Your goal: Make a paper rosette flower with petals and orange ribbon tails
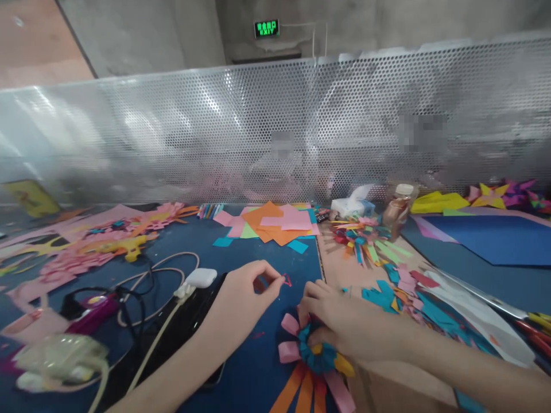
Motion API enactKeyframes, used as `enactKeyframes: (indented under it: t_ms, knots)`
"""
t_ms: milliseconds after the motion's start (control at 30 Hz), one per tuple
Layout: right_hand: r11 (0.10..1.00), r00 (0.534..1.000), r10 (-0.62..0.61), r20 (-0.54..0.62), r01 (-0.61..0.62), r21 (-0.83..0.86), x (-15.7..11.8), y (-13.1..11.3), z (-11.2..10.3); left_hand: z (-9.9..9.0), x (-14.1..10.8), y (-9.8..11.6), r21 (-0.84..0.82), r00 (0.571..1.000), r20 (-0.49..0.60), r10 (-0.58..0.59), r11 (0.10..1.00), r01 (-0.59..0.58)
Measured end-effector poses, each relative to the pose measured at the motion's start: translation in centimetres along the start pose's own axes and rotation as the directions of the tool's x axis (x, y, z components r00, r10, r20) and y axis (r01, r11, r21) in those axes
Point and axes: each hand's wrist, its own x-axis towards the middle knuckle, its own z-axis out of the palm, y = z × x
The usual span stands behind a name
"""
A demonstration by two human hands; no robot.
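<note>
My left hand [253, 287] is closed in a pinch at the middle of the table. A tiny pink-red scrap [287, 280], bent to a small angle, shows at its fingertips. Beside it, my right hand [340, 321] is closed on a paper flower [317, 357]. This flower has a crumpled teal ring round a yellow-orange middle, with pink loops and long orange strips around it. The right fingers lie over its upper right side and hide part of it. Under my left forearm lies a black flat device [196, 321].
Ahead are stacked coloured paper sheets [269, 221], markers [210, 211], a tissue box [352, 206] and a bottle [398, 206]. Paper scraps [400, 287] and scissors [495, 298] lie right. Cables [159, 267] and a white charger [201, 278] lie left. A perforated metal screen [258, 132] stands behind.
</note>
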Motion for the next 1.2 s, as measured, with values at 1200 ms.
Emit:
enactKeyframes:
  t_ms: [1200]
  knots:
    - [0.994,0.985,0.013,-0.172,-0.032,-0.105,-0.9,1.8,2.9,1.7,-1.9,-1.4,-0.043,0.98,0.198,0.038,0.999,-0.03]
